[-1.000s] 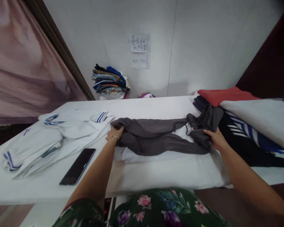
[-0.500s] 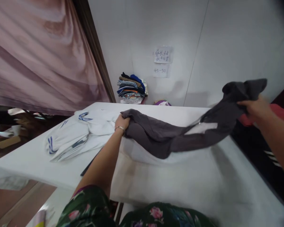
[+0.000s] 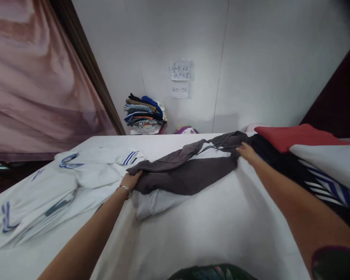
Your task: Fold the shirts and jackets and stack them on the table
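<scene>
A dark grey jacket [image 3: 189, 177] with white parts stretches across the white table, and a thin dark cord or zip shows on its white section. At its left end, the fingers of my left hand [image 3: 132, 180] are closed on the grey cloth; a bracelet circles that wrist. My right hand [image 3: 247, 151] grips the other end near the far right, though its fingertips are partly hidden by cloth. A pale light-grey part [image 3: 160, 203] of the garment hangs out below the dark cloth on the left.
White garments with blue stripes [image 3: 61, 186] lie spread on the left of the white table [image 3: 218, 233]. Folded red cloth [image 3: 297, 136], a white piece [image 3: 329, 161] and dark striped clothes are piled at right. A clothes stack [image 3: 144, 112] stands by the wall beyond the table.
The jacket has come down from the air onto the table. My right hand has lowered and moved left with its end; the whole view has shifted to the right.
</scene>
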Tool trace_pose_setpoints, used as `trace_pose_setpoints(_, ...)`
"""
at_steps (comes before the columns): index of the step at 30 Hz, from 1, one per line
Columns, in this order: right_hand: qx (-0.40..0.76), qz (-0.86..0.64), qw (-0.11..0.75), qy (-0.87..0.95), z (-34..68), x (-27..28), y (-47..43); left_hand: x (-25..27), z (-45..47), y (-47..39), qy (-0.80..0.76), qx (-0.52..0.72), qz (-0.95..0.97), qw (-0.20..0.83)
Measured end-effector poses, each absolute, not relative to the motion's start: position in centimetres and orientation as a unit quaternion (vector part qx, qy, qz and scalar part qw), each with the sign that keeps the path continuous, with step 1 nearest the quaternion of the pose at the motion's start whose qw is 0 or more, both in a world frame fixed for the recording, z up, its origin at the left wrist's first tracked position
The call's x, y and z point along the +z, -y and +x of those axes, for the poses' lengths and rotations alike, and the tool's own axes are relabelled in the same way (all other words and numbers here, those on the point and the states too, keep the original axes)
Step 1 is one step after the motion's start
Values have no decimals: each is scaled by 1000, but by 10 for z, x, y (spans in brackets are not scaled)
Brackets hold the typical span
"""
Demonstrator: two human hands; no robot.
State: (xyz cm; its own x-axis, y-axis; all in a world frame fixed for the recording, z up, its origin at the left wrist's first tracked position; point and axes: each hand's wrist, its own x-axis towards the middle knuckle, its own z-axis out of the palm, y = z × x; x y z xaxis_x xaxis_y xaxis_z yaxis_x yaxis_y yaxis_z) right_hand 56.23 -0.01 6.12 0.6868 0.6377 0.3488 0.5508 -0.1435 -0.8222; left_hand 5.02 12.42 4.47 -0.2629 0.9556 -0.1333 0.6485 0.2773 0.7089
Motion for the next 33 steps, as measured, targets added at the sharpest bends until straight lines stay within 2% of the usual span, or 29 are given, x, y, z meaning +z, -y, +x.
trace_pose_setpoints(4,93,-738,505,439,508,-10,27,53,60,-94,-667,302,671,116)
trace_pose_setpoints(5,95,-729,502,454,494,-20,37,52,68,-82,-614,324,714,93)
trace_pose_setpoints(7,92,-685,485,536,467,-33,58,45,85,-57,-491,330,799,110)
trace_pose_setpoints(10,104,-600,426,669,428,-35,81,29,105,-37,-382,267,872,150)
trace_pose_setpoints(13,121,-561,363,734,398,-26,87,25,112,-45,-409,209,881,108)
trace_pose_setpoints(16,117,-559,304,762,378,-16,81,45,114,-55,-433,174,883,53)
trace_pose_setpoints(19,105,-577,272,763,368,-4,77,78,122,-37,-422,189,887,-9)
trace_pose_setpoints(23,45,-584,319,745,368,11,91,101,146,39,-406,139,903,-27)
trace_pose_setpoints(28,9,-536,415,735,393,-7,143,71,187,133,-233,69,967,74)
trace_pose_setpoints(33,55,-591,484,643,428,-39,209,55,219,158,-168,90,969,157)
